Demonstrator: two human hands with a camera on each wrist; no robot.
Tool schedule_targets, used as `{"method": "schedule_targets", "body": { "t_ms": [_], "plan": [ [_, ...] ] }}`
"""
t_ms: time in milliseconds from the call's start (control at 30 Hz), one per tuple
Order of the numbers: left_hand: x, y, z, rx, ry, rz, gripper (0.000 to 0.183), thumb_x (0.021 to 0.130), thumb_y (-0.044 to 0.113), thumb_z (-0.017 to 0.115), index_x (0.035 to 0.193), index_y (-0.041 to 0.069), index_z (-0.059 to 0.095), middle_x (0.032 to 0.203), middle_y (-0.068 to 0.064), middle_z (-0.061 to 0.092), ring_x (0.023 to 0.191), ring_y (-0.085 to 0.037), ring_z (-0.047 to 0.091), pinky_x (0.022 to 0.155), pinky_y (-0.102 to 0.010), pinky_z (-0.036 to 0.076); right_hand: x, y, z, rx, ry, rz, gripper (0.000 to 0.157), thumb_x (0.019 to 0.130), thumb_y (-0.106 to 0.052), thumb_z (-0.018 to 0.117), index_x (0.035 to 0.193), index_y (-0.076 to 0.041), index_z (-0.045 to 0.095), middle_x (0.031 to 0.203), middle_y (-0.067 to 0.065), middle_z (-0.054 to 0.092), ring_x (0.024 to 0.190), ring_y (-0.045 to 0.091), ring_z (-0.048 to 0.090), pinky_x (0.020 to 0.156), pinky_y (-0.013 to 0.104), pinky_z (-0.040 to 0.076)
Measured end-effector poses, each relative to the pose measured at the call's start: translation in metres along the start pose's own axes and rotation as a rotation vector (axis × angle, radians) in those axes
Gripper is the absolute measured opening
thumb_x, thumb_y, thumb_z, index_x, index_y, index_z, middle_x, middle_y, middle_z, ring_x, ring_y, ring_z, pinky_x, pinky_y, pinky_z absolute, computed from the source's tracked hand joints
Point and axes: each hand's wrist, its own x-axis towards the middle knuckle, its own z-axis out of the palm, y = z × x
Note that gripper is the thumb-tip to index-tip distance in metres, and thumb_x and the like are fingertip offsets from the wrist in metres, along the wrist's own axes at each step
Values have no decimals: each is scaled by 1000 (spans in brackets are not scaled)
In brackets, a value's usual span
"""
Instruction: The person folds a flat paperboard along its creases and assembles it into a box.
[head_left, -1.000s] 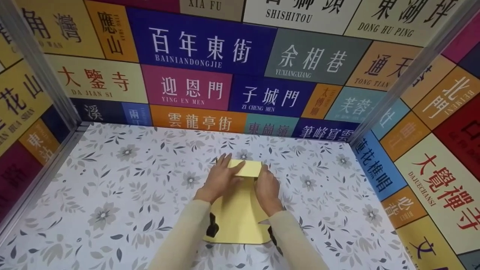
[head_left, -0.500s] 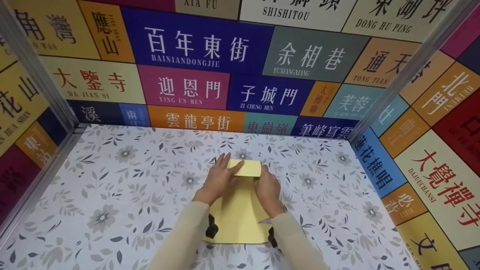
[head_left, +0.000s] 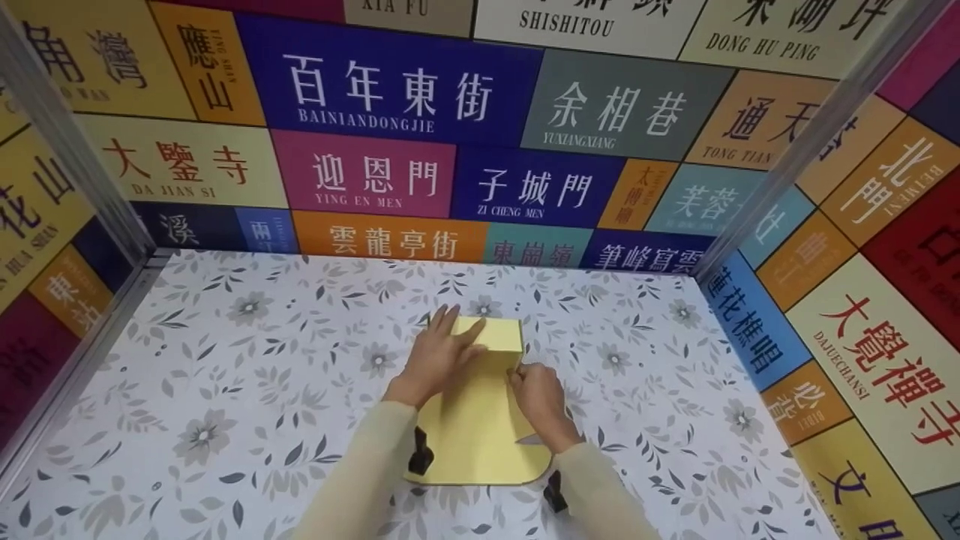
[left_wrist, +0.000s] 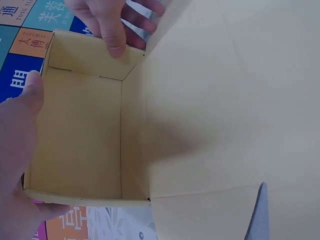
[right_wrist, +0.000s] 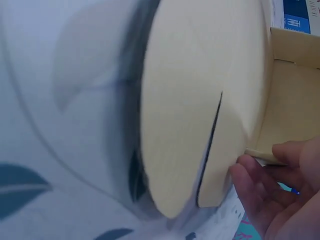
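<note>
Presently, from the left, a left hand (head_left: 431, 364) grips one wall of a yellow cardboard box (head_left: 480, 405), thumb over its edge. The box sits mid-desk on floral-patterned covering (head_left: 210, 375), its shallow tray (left_wrist: 82, 135) at the far end, a long slit flap (head_left: 472, 461) spreading toward the person. Rightward, the right hand (head_left: 541, 401) pinches the opposite wall between thumb and fingers. Farther right stand sign-printed panels (head_left: 847, 352).

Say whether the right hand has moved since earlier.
Yes, the right hand has moved toward the near side: in the head view it reached past the grey printed flower to its right; now it stops about level.
</note>
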Motion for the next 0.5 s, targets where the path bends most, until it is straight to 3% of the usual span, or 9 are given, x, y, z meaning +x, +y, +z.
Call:
{"method": "schedule_targets", "body": {
  "t_ms": [233, 500],
  "plan": [
    [-3, 0, 6, 35, 34, -10, 43, 103, 40, 52, 141, 21, 60, 152, -26, 45, 145, -48, 35, 108, -69, 39, -1, 3, 1, -49, 4, -96, 38, 97, -17, 64, 59, -9, 60, 54, 0, 55, 49, 11, 43, 45, 23, 32],
    [-6, 4, 2, 170, -7, -25, 45, 104, 45, 45, 144, 27, 57, 154, -22, 44, 148, -45, 34, 113, -78, 20, -4, 4, 4, -87, 42, -167, 36, 97, -15, 65, 62, -7, 65, 56, 4, 59, 49, 10, 43, 44, 22, 34]
  ]
}}
